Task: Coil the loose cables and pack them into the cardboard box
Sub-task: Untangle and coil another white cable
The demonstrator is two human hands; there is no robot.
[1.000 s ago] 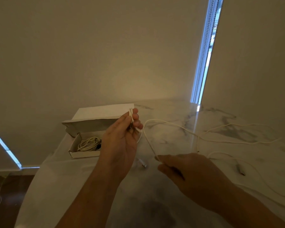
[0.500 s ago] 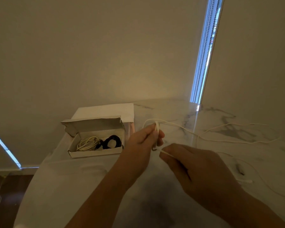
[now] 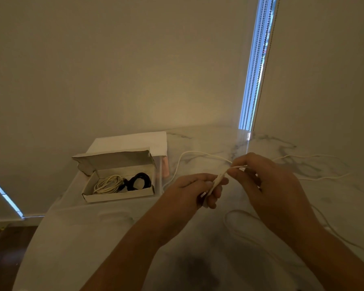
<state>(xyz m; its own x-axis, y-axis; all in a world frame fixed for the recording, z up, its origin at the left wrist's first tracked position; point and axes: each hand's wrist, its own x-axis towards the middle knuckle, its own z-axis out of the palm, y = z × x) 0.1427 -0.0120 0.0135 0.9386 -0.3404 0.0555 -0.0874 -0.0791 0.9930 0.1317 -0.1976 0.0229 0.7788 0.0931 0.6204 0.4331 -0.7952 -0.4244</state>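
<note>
A long white cable [image 3: 200, 153] trails loose over the marble table [image 3: 114, 238]. My left hand [image 3: 195, 190] pinches a folded stretch of it near the table's middle. My right hand [image 3: 269, 185] grips the same cable just to the right, fingers touching the left hand's. More of the cable loops away to the right [image 3: 315, 177] and under my right forearm. The open cardboard box [image 3: 118, 195] stands at the left, lid up. Inside lie a coiled white cable [image 3: 108, 184] and a coiled black cable [image 3: 140, 180].
A white flat packet [image 3: 132, 140] lies behind the box against the wall. The table's curved edge drops to dark floor at the left. A bright window slit [image 3: 256, 66] with bead cords rises at the back right.
My left hand moved right and down, away from the box, uncovering the coils inside. My right hand rose to meet it, and both now hold the white cable together.
</note>
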